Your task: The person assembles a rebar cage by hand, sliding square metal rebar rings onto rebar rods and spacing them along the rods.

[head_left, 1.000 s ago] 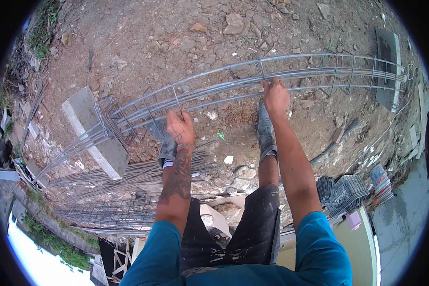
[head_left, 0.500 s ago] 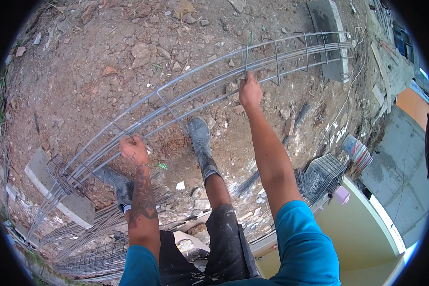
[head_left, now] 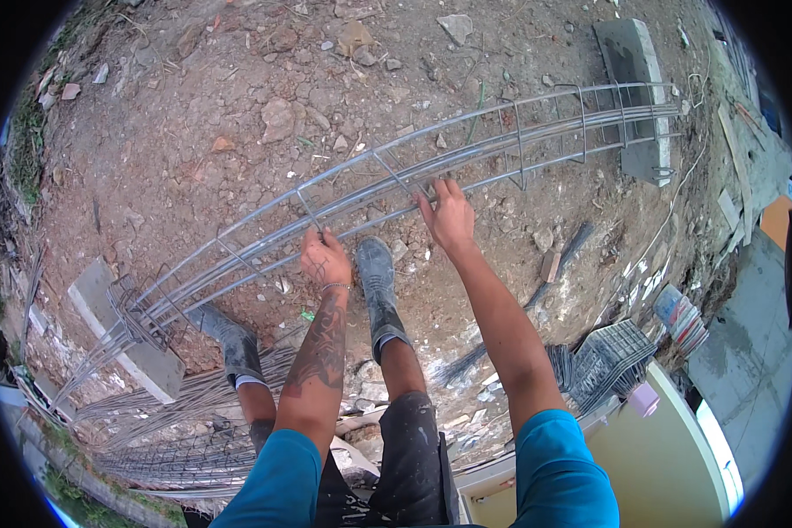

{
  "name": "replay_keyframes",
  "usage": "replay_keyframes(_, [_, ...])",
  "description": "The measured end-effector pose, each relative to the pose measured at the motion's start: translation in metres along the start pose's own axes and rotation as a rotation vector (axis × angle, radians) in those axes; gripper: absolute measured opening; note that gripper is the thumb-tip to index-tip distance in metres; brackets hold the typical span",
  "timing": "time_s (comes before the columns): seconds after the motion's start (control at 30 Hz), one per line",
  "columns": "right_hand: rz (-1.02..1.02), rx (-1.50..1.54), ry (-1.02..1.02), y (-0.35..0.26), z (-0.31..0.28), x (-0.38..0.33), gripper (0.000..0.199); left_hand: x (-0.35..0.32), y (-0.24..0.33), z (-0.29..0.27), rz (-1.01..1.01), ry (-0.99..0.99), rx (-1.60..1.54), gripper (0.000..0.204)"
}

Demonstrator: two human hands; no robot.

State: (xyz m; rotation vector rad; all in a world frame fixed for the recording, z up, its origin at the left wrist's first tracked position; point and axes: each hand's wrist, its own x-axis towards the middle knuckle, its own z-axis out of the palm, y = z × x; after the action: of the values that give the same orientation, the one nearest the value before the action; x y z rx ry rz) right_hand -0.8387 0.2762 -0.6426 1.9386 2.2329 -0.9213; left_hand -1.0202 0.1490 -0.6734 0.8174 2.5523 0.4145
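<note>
A long cage of steel reinforcing bars (head_left: pixel 466 157) runs from the lower left to the upper right, with several bent-wire stirrups around its bars. My left hand (head_left: pixel 326 260) is closed on the near end of one stirrup (head_left: pixel 308 208) by the middle of the cage. Farther right, my right hand (head_left: pixel 449 218) pinches the near corner of another stirrup (head_left: pixel 391 169), thumb and fingers at the nearest bar. The fingertips of both hands are partly hidden. Several more stirrups (head_left: pixel 583 128) stand spaced toward the right end, while others bunch together (head_left: pixel 132 308) at the left end.
Concrete slabs bear the cage at left (head_left: pixel 154 374) and right (head_left: pixel 638 66). My rubber boots (head_left: pixel 378 273) stand on stony dirt beside it. Loose rods (head_left: pixel 194 409) and wire mesh lie lower left. Stacked black crates (head_left: pixel 612 356) and a cream wall (head_left: pixel 669 449) are lower right.
My right hand has come left along the cage, and its stirrup has slid left with it. My left hand has moved right to a different stirrup. The view has shifted slightly.
</note>
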Motion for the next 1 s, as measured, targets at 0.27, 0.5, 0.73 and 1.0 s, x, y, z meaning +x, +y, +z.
replay_keyframes(0.27, [0.403,-0.4,-0.055,0.142,-0.076,0.076,0.033,0.002,0.024,0.008,0.055,-0.087,-0.121,0.025])
replay_keyframes(0.5, [0.253,-0.357,0.447,0.087,-0.066,0.064,0.044,-0.015,0.001,-0.008,-0.011,-0.083,-0.175,0.024])
replay_keyframes(0.73, [0.009,-0.032,0.002,-0.037,0.026,-0.007,0.034,-0.024,-0.114,-0.09,-0.041,0.202,0.09,0.027])
replay_keyframes(1.0, [0.104,-0.101,0.245,-0.012,0.063,0.004,0.029,0.043,-0.195,-0.151,-0.009,0.242,0.1,0.027])
